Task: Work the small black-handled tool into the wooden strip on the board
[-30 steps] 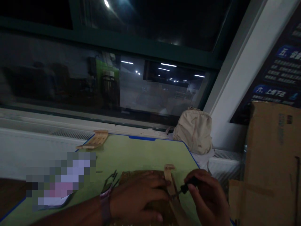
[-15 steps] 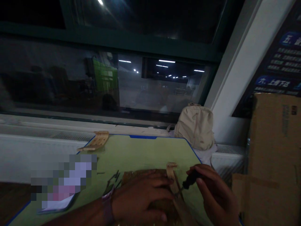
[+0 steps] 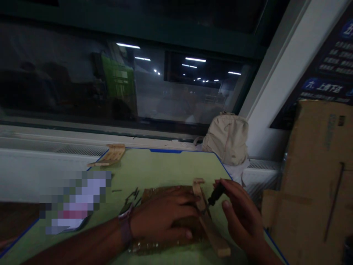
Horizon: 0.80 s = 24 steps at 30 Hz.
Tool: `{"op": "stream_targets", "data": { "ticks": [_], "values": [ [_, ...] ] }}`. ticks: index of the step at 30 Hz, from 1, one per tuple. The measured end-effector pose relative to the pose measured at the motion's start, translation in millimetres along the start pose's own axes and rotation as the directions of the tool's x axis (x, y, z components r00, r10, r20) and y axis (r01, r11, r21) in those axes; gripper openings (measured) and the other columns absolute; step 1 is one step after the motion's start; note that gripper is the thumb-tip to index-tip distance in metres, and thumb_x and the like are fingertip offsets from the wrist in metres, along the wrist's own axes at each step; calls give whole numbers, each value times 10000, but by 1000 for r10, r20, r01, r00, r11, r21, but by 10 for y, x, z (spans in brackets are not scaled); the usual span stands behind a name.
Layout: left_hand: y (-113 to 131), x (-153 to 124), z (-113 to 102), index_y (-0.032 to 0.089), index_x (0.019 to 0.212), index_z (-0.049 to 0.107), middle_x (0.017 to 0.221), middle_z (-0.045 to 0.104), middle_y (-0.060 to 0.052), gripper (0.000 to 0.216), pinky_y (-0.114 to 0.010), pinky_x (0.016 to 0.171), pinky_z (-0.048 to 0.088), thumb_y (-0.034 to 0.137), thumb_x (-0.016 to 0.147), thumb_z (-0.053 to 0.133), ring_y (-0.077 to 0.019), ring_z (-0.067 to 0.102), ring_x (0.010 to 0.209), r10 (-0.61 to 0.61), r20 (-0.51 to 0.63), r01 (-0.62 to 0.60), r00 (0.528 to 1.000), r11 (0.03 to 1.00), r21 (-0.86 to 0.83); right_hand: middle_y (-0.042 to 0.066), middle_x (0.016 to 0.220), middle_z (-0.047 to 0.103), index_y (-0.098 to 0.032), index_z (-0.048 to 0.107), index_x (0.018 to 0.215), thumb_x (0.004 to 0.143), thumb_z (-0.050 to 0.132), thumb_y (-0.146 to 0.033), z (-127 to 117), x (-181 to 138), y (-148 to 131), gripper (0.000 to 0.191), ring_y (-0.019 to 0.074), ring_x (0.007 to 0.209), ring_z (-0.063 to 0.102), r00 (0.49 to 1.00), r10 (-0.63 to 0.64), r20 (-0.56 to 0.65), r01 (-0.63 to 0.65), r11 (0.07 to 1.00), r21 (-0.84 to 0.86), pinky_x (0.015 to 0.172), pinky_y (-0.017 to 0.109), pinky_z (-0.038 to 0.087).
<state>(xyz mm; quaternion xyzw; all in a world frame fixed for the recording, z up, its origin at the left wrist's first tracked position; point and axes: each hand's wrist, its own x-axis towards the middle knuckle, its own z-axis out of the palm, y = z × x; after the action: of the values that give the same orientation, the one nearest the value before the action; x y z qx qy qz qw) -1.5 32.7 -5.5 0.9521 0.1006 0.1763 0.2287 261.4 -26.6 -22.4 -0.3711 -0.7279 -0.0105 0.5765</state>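
My left hand (image 3: pixel 162 217) lies on a brown board (image 3: pixel 154 244) on the green mat (image 3: pixel 154 169), its fingers pressed down against a pale wooden strip (image 3: pixel 212 235) that runs across the board. My right hand (image 3: pixel 239 217) is closed round a small dark-handled tool (image 3: pixel 216 194), whose tip meets the strip beside my left fingertips. A strap sits on my left wrist (image 3: pixel 124 229).
A slatted wooden piece (image 3: pixel 110 155) rests at the mat's far left corner. Several small dark nails (image 3: pixel 132 195) lie left of the board. A beige bag (image 3: pixel 227 138) stands on the sill, cardboard boxes (image 3: pixel 311 184) at the right, a pixelated patch (image 3: pixel 74 202) at the left.
The view has tipped downward, so more of the board and strip shows. My right hand has shifted slightly left with the tool; my left hand stays pressed on the board.
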Motion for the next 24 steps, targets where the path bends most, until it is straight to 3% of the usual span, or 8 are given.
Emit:
{"op": "stream_targets", "data": {
  "ticks": [4, 8, 16, 21, 24],
  "values": [
    [27, 2, -27, 268, 1477, 660, 1543, 650, -111, 486, -517, 1266, 391, 569, 1099, 608, -353, 584, 1439, -9, 6, 9, 1000, 1000, 2, 130, 1393, 784, -326, 594, 1570, 1065, 628, -267, 31, 18, 21, 510, 273, 1270, 771, 997, 64, 40, -66, 997, 46, 998, 430, 686],
    [21, -10, -25, 294, 1503, 635, 1610, 603, -84, 484, -535, 1276, 391, 547, 1091, 634, -356, 556, 1477, -13, 6, 13, 1000, 1000, 14, 90, 1282, 832, -333, 709, 1433, 1075, 602, -212, -9, 36, -34, 393, 229, 1231, 790, 999, 31, -31, -29, 997, 65, 1028, 386, 677],
    [-11, 3, 11, 268, 1470, 653, 1574, 631, -109, 480, -566, 1294, 364, 555, 1086, 643, -361, 572, 1469, -1, -5, 2, 1000, 1000, 26, 62, 1058, 784, -283, 772, 1193, 1000, 749, -189, 9, 57, -63, 216, 185, 966, 813, 978, 145, -153, -97, 954, 283, 748, 264, 703],
    [-29, 22, 29, 249, 1438, 670, 1545, 653, -119, 462, -542, 1261, 405, 565, 1116, 571, -349, 591, 1444, 50, -46, -49, 998, 998, 26, 53, 983, 744, -261, 767, 1148, 974, 763, -152, -11, 96, -56, 205, 162, 915, 758, 987, 49, -153, -9, 967, 253, 697, 220, 669],
    [-61, 29, 59, 243, 1416, 679, 1520, 670, -120, 466, -512, 1239, 433, 581, 1128, 535, -334, 615, 1420, 77, -73, -73, 994, 996, 56, 70, 1038, 753, -244, 763, 1173, 1003, 720, -164, -73, 115, -74, 193, 166, 963, 777, 994, 7, -110, 15, 980, 197, 759, 230, 682]
  ]
}}
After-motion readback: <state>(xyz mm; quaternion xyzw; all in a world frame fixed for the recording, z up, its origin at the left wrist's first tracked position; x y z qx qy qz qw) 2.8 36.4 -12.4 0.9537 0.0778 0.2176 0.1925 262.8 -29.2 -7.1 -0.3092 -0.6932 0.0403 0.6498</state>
